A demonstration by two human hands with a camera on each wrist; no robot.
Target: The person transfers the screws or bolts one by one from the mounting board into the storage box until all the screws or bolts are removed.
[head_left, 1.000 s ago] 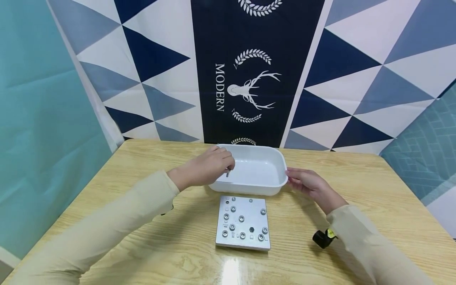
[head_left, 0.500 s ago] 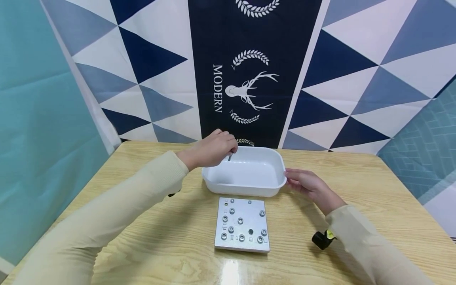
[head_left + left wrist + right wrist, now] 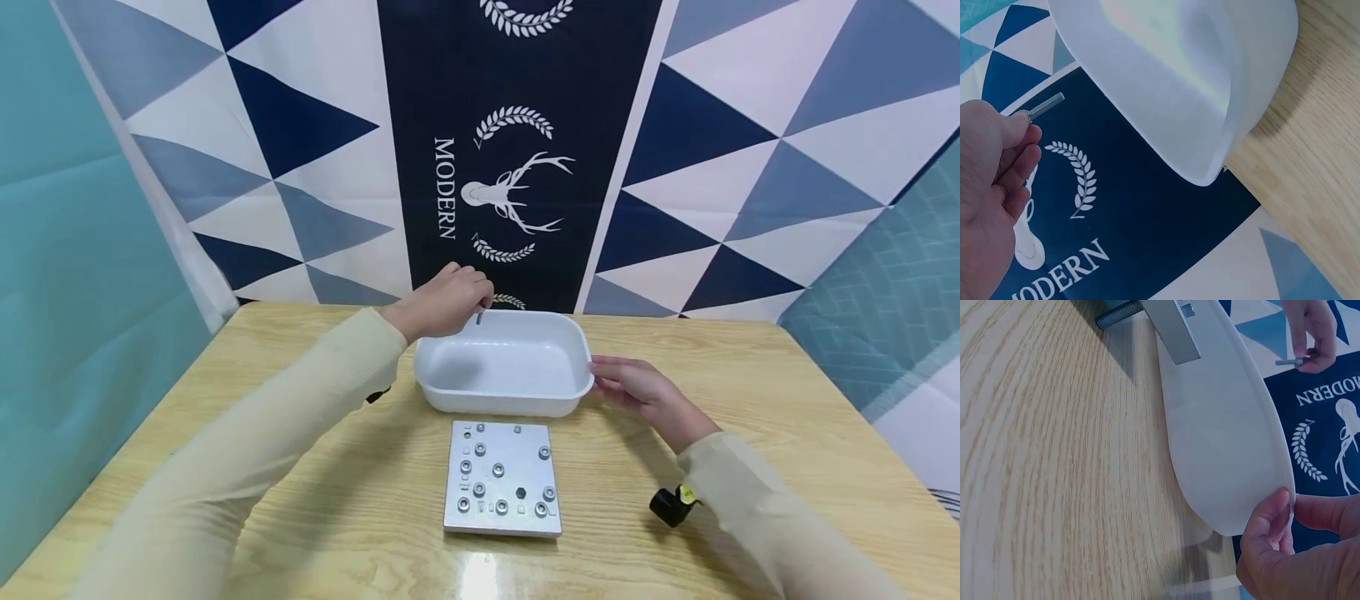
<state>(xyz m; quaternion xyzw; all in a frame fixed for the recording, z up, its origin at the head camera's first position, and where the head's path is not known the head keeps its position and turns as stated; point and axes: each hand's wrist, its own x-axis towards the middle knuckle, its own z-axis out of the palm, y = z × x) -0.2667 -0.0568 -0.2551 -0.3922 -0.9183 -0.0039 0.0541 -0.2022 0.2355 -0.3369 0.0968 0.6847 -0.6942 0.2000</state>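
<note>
My left hand [image 3: 450, 302] pinches a thin silver screw [image 3: 1046, 107] between thumb and fingers, its threaded end sticking out. That hand is raised over the far left rim of a white plastic basin [image 3: 517, 404]. At the basin's right end my right hand [image 3: 643, 392] holds the rim, thumb on one side and fingers on the other, as the right wrist view shows. In front of the basin lies a square metal plate [image 3: 510, 454] with several socket-head screws set in it. A threaded shank [image 3: 1119, 314] projects from beneath the plate in the right wrist view.
All of this is on a light wooden table [image 3: 360, 533]. A patterned cloth [image 3: 330, 150] hangs close behind the basin. Beside the right sleeve is a small black object [image 3: 670, 507] with a yellow mark, apparently worn at the wrist.
My left hand has risen and moved back with the screw, from over the basin's left part to its far rim. My right hand stays on the rim. The head view has shifted slightly.
</note>
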